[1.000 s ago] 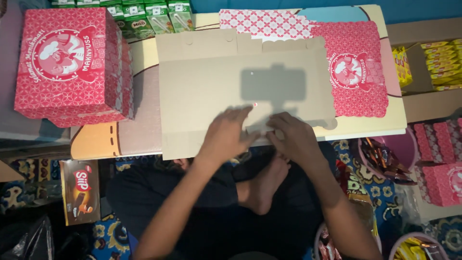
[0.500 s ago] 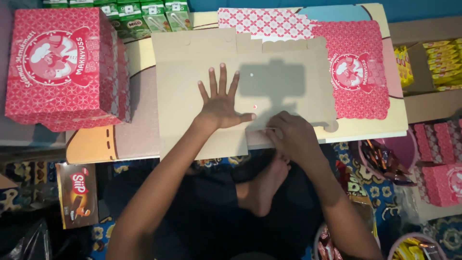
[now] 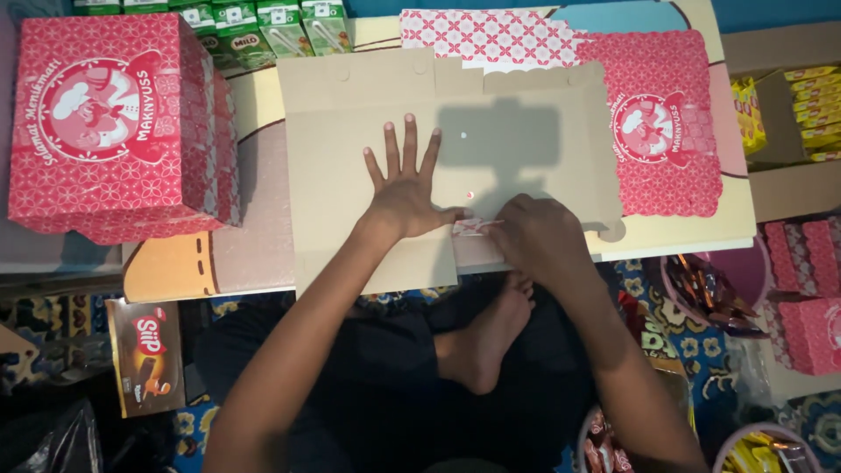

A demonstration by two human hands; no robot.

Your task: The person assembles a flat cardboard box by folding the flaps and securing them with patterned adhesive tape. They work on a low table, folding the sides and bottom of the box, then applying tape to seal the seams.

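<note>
Cardboard box blank (image 3: 517,131), unfolded and brown side up, lies flat on a low table (image 3: 692,238) in front of a seated person. Left hand (image 3: 407,188) presses down on the blank's middle, palm flat, fingers spread, gripping nothing. Right hand (image 3: 543,236) sits just beside it at the near edge, fingers curled over a flap (image 3: 477,227) with red pattern showing.

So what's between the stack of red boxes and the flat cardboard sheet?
Head view: only a bare strip of table separates the red boxes from the cardboard sheet.
</note>
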